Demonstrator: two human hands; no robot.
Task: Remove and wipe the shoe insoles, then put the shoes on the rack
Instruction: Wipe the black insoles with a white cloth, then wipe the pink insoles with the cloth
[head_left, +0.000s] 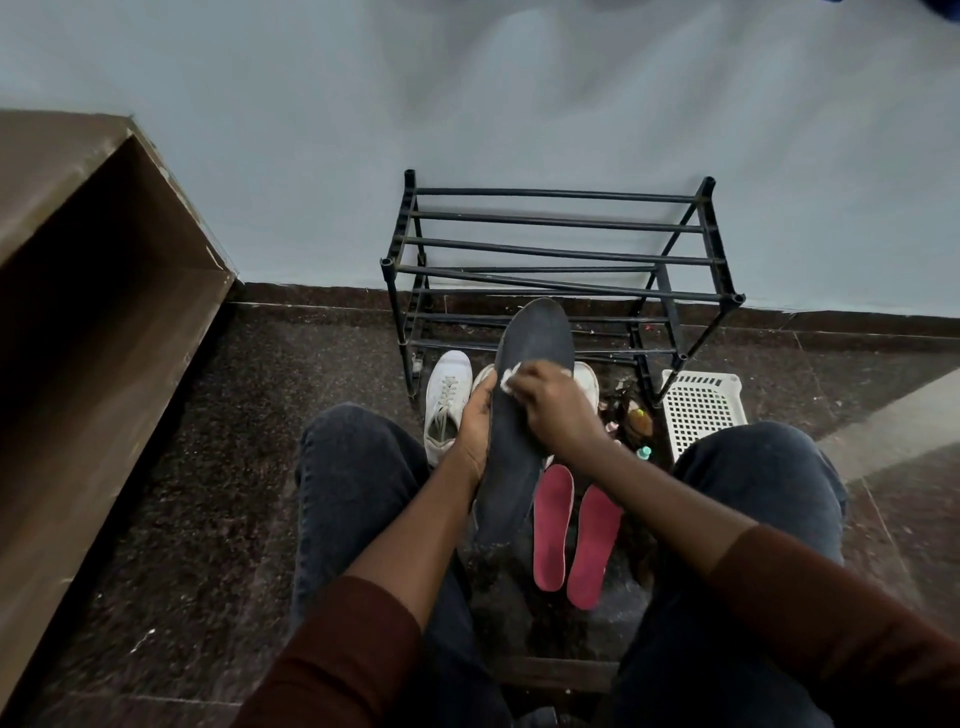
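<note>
We've got the dark, matte insole (524, 415) gripped at its edge by our left hand (475, 415) w/ fingers curled, right hand (553, 402) pinching a white wipe (508, 375) on it — no readable brand — above two pink insoles (571, 530) on speckled floor (208, 493), near the black bar rack (556, 254).

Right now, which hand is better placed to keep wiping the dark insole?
The right hand. It already pinches the white wipe against the dark insole, while the left hand grips the insole's edge and steadies it.
</note>
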